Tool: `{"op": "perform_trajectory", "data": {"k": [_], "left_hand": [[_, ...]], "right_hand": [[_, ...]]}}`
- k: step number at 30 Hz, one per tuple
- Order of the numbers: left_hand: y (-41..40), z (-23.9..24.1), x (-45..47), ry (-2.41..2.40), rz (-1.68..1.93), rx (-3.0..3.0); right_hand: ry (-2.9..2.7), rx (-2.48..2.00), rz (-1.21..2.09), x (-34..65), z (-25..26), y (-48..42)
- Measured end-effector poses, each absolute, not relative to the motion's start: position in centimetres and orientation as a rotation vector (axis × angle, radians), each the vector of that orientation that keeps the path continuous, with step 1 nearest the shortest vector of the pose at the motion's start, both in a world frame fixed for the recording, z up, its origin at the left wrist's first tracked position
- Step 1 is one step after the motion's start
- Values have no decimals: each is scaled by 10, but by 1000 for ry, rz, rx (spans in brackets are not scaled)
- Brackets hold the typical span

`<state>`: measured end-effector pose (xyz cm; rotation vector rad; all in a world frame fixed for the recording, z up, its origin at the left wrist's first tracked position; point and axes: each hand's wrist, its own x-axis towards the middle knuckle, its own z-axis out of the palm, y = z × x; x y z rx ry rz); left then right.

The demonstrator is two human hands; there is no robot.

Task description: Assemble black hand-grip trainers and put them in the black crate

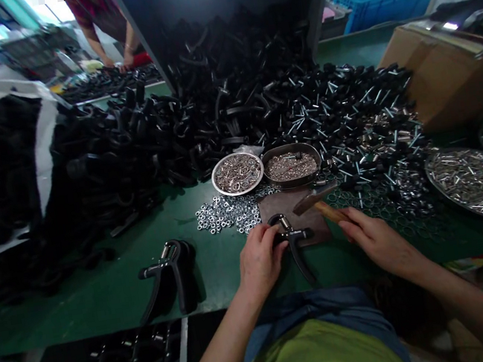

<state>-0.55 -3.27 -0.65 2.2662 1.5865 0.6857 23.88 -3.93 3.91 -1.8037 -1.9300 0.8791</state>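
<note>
My left hand [261, 261] is closed on a black hand grip strengthener [300, 257] with a metal coil spring near its top. The strengthener lies over a flat brown metal plate [317, 227] on the table. In my right hand [372, 240] is the wooden handle of a hammer [329, 212], my fingers wrapped round it. The hammer's head sits just above the plate, close to the strengthener's right side. Further left stand more assembled grip strengtheners [183, 276], close together. Loose nuts [228, 213] are spread beyond my left hand.
A round dish [215, 179] and an oval tin [272, 185] hold small metal parts. Black handles [124, 132] pile up behind, bolts with black knobs [343, 103] to the right. A large tray of pins [481, 186], a cardboard box [448, 68] and a co-worker [106, 19] are further out.
</note>
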Motion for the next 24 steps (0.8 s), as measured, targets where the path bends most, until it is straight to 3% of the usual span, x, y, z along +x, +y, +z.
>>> {"op": "perform_trajectory", "data": {"k": [6, 12, 16, 24], "left_hand": [[-56, -10, -9, 1803, 517, 2086], [-56, -10, -6, 1831, 472, 2095], [-55, -7, -6, 1837, 447, 2091], [-53, -9, -13, 1692, 633, 1861]], "right_hand": [[-1815, -1861, 899, 244, 33, -64], [-2165, -1591, 603, 213, 37, -66], [-2338, -1642, 601, 208, 27, -61], [-1826, -1689, 665, 242, 50, -71]]}}
